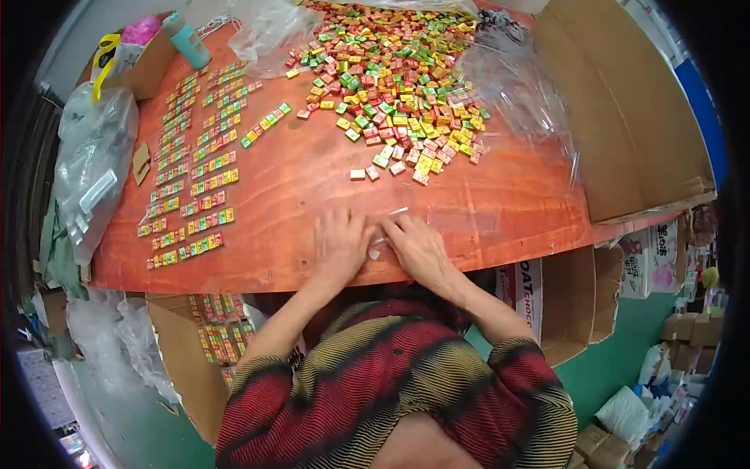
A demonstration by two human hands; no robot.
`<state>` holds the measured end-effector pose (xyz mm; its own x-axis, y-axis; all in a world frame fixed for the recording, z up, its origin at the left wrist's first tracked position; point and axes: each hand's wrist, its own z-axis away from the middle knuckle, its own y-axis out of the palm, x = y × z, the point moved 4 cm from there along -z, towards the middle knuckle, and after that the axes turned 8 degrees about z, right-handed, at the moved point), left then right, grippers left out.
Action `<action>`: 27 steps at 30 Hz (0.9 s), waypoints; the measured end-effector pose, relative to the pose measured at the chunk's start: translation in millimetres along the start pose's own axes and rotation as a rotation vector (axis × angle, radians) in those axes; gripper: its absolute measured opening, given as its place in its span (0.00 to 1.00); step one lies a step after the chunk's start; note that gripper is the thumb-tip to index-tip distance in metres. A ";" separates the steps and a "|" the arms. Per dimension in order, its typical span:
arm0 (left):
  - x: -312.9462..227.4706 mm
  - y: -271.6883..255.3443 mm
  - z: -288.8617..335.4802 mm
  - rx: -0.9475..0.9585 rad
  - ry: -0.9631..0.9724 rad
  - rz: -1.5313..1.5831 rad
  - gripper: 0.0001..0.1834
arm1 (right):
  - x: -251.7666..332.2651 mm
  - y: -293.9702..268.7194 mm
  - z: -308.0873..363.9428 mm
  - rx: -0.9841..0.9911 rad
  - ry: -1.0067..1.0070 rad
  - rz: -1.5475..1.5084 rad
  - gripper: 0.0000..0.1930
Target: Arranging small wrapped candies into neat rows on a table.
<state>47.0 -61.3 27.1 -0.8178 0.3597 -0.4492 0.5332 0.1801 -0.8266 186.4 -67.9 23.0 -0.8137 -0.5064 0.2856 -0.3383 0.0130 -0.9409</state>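
Both hands rest on the near part of the reddish wooden table (pixel 297 258), with a small clear plastic sleeve (pixel 380 236) between them. My left hand (pixel 341 244) lies with its fingers stretched out flat, its inner edge next to the plastic. Bent over the other side of the sleeve, my right hand (pixel 420 246) pinches it near the fingertips. A large heap of small red, green, yellow and orange boxes (pixel 398 86) covers the far middle of the table. Several loose pale-sided boxes (pixel 358 174) lie at its near end, beyond my hands.
Rows of lined-up small boxes (pixel 207 181) fill the left side. A tall cardboard carton (pixel 625 109) stands at the right, beside crumpled clear plastic (pixel 527 98). A teal bottle (pixel 186 41) and a plastic bag (pixel 94 156) sit at the left. Below the table is an open carton (pixel 183 344).
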 end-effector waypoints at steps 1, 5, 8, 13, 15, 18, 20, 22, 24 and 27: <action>-1.3 2.8 7.2 0.032 0.052 0.005 0.14 | 2.2 -1.2 6.0 0.024 0.040 -0.039 0.10; 11.5 -0.2 8.3 0.016 0.162 0.099 0.12 | 7.3 -15.4 23.3 -0.007 0.063 -0.158 0.12; 23.1 -2.0 -0.7 -0.062 0.100 0.105 0.13 | -25.3 -18.8 24.8 -0.063 0.146 0.070 0.13; 19.7 -2.1 -51.4 -0.110 -0.021 0.194 0.11 | -70.9 -27.4 21.6 -0.284 0.224 0.272 0.06; 27.0 11.1 -60.9 -0.069 -0.044 0.228 0.10 | -79.7 -34.2 10.1 -0.265 0.297 0.352 0.05; 40.2 24.3 -62.7 -0.031 -0.020 0.209 0.09 | -59.8 -36.6 -26.0 -0.265 0.213 0.191 0.13; 43.3 23.5 -62.1 -0.054 -0.031 0.237 0.10 | -37.0 -33.5 -56.1 -0.343 0.046 0.087 0.12; 43.5 21.7 -61.6 -0.051 -0.051 0.237 0.10 | -36.7 -8.9 -84.5 -0.327 0.031 0.146 0.11; 46.8 18.3 -60.0 -0.058 -0.081 0.238 0.09 | -41.7 8.1 -98.4 -0.308 0.004 0.206 0.10; 51.1 17.8 -57.3 -0.007 -0.186 0.211 0.13 | -47.5 15.6 -102.0 -0.232 -0.022 0.262 0.06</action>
<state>27.1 12.7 8.8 -0.7141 0.2159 -0.6659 0.6967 0.1259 -0.7063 171.5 44.3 13.3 -0.8775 -0.4784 0.0333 -0.2196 0.3391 -0.9148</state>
